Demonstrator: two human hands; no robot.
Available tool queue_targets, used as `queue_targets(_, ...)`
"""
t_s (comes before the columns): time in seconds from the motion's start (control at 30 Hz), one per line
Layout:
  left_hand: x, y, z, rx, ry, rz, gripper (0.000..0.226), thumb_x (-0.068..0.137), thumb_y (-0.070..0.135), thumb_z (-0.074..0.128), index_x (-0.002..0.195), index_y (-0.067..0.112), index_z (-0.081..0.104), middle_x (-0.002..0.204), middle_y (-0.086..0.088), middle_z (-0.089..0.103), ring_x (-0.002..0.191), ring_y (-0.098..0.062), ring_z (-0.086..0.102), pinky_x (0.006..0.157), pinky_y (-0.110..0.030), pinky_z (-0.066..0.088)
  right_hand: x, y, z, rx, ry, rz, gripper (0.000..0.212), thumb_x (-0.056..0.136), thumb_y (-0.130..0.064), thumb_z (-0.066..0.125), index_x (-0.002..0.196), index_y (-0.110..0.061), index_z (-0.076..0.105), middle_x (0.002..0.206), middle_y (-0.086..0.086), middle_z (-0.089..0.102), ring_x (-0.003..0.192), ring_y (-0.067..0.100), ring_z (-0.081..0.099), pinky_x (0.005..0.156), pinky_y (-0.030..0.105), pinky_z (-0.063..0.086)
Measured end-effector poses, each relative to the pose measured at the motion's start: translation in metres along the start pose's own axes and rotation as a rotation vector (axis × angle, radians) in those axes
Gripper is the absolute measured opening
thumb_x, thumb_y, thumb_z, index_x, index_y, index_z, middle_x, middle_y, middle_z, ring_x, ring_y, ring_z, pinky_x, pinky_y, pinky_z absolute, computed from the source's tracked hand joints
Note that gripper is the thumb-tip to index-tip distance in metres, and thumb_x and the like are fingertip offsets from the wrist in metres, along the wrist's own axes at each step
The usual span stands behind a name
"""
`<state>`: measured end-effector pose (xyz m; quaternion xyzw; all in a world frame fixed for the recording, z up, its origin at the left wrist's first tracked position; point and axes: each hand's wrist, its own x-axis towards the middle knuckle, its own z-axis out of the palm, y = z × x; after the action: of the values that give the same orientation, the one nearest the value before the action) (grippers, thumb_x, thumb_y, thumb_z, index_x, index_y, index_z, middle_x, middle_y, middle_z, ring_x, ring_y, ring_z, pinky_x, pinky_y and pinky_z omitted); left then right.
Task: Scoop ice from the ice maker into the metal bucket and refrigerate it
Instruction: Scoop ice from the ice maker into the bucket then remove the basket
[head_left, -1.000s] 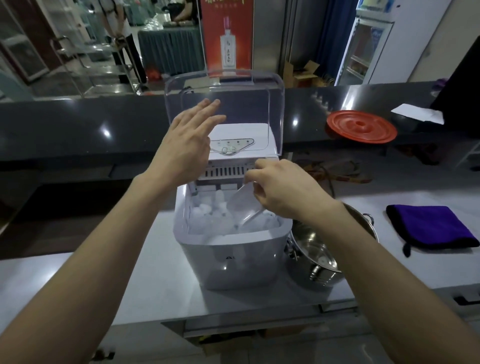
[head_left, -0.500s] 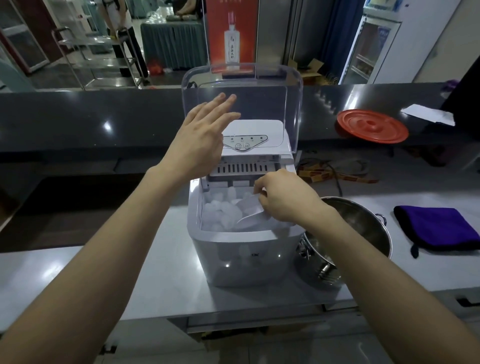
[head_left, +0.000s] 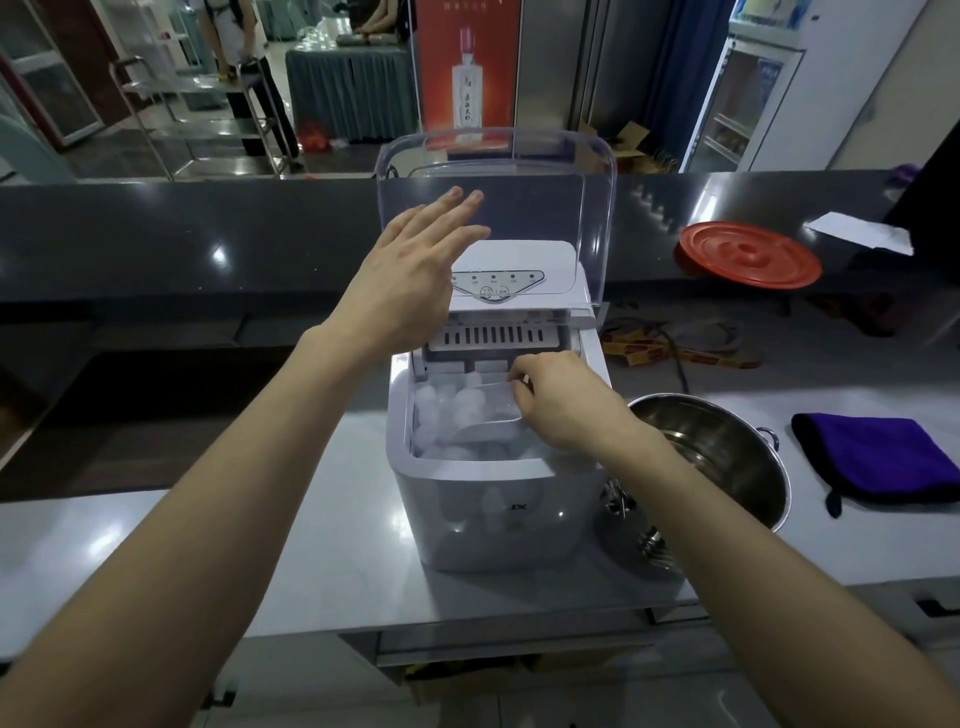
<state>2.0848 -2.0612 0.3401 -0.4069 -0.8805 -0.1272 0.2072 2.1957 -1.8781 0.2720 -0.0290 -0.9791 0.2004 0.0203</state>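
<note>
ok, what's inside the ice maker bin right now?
Ice cubes fill it, with a clear scoop dug in, gripped by the right hand. The scoop's handle is hidden under that hand, and anything below the top ice is covered.

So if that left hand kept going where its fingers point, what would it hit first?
Most likely the raised clear lid of the ice maker. The left hand is open, fingers aimed up and away at the lid's inner face; whether they already touch it is unclear from this view.
</note>
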Motion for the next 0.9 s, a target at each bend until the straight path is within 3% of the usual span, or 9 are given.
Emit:
queue_targets(0.23,-0.005,-0.004,-0.002,-0.017,-0.017,-0.009,0.067,0.100,-0.004,0.050,0.163,0.019,0.044,0.180,0.000,0.019,0.167,-0.014,0.007,0.136,-0.041,0.009,0.004,-0.011,0.003,0.008,0.051,0.056,0.022,0.101,-0.012,0.049,0.097,-0.012,0.070,0.098,0.009,0.068,0.087,0.030,0.063,0.079,0.049,0.061)
queue_targets(0.47,-0.004,-0.005,-0.003,-0.020,-0.024,-0.009,0.069,0.100,-0.004,0.050,0.164,0.021,0.043,0.180,0.001,0.018,0.167,-0.014,0.006,0.136,-0.040,0.008,0.000,-0.006,0.005,0.026,-0.065,0.076,0.025,0.098,-0.015,0.049,0.102,-0.006,0.072,0.099,0.011,0.072,0.092,0.032,0.065,0.081,0.050,0.060)
queue_targets(0.67,-0.004,-0.005,-0.003,-0.023,-0.028,-0.008,0.067,0.100,-0.003,0.049,0.163,0.021,0.043,0.180,0.001,0.018,0.167,-0.014,0.006,0.136,-0.040,0.008,0.006,-0.014,0.009,0.024,-0.036,0.078,0.020,0.100,-0.019,0.052,0.103,-0.012,0.070,0.106,0.010,0.069,0.096,0.033,0.063,0.086,0.049,0.058)
queue_targets(0.8,-0.003,-0.006,-0.003,-0.025,-0.039,-0.010,0.068,0.100,-0.003,0.049,0.163,0.021,0.043,0.180,0.002,0.017,0.167,-0.014,0.005,0.136,-0.042,0.009,0.007,-0.012,0.010,0.063,-0.041,0.071,0.018,0.103,-0.022,0.053,0.107,-0.016,0.070,0.110,0.007,0.070,0.097,0.030,0.063,0.087,0.046,0.058)
queue_targets(0.9,-0.002,-0.006,-0.004,-0.026,-0.041,-0.011,0.069,0.099,-0.004,0.049,0.163,0.021,0.043,0.180,0.001,0.017,0.167,-0.014,0.005,0.136,-0.042,0.010,0.007,-0.007,0.009,0.095,-0.014,0.063,0.019,0.102,-0.020,0.054,0.104,-0.015,0.071,0.105,0.008,0.072,0.094,0.028,0.063,0.076,0.037,0.050)
